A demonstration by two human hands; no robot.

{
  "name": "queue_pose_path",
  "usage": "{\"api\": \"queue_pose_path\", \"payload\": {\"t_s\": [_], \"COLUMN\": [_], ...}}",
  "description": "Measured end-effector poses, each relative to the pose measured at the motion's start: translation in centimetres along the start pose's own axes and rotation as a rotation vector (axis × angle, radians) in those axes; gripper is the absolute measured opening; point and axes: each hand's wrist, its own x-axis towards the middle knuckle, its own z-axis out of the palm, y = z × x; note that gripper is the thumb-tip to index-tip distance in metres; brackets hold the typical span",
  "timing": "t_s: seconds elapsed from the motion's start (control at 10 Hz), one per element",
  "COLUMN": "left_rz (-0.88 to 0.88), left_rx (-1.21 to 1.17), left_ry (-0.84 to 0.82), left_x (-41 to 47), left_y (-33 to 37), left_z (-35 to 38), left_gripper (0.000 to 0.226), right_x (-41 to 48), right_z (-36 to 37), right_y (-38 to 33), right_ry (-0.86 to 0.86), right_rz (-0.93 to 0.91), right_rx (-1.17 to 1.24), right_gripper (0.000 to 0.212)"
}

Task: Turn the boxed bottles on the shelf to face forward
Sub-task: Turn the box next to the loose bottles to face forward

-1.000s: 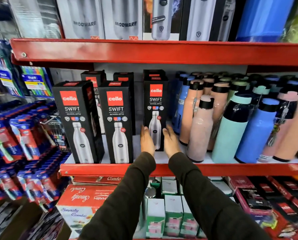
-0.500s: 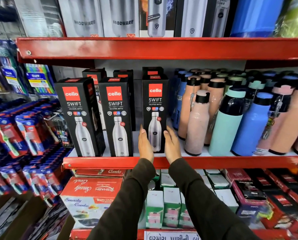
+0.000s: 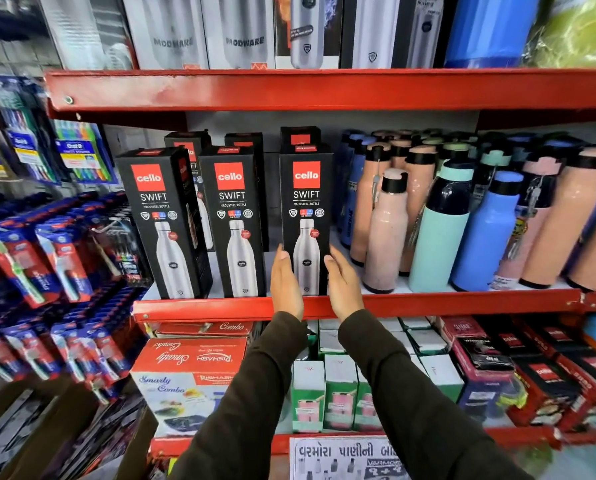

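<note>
Three black boxed bottles stand along the front of the red shelf (image 3: 428,301). The left box (image 3: 158,216) is angled, showing a side panel. The middle box (image 3: 232,216) shows its front. The right box (image 3: 305,202) also shows its front and stands at the shelf's front edge. My left hand (image 3: 286,282) presses flat on its lower left side, and my right hand (image 3: 343,285) presses on its lower right side, clamping it between them. More black boxes (image 3: 300,136) stand behind, mostly hidden.
Loose pink, teal and blue bottles (image 3: 438,230) crowd the shelf just right of the held box. The upper red shelf (image 3: 324,88) hangs close above the box tops. Toothbrush packs (image 3: 47,254) hang at the left. Cartons (image 3: 189,375) fill the shelf below.
Both hands have drawn the right box forward from deeper on the shelf to the front edge, level with the other two boxes. The camera view has shifted slightly.
</note>
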Motion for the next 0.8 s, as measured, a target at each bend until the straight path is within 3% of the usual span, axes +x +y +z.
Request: {"api": "queue_pose_path", "payload": {"t_s": [0.7, 0.8], "left_rz": [-0.086, -0.049], "left_rx": [0.233, 0.223], "left_ry": [-0.169, -0.122], "left_x": [-1.4, -2.2], "left_y": [1.5, 1.3], "left_z": [-0.7, -0.7], "left_gripper": [0.064, 0.064], "right_x": [-1.2, -1.8], "right_z": [-0.1, -1.3], "right_y": [-0.6, -1.6], "right_ry": [-0.143, -0.085], "right_rz": [0.080, 0.091], "right_rx": [-0.111, -0.086], "right_gripper": [0.051, 0.052]}}
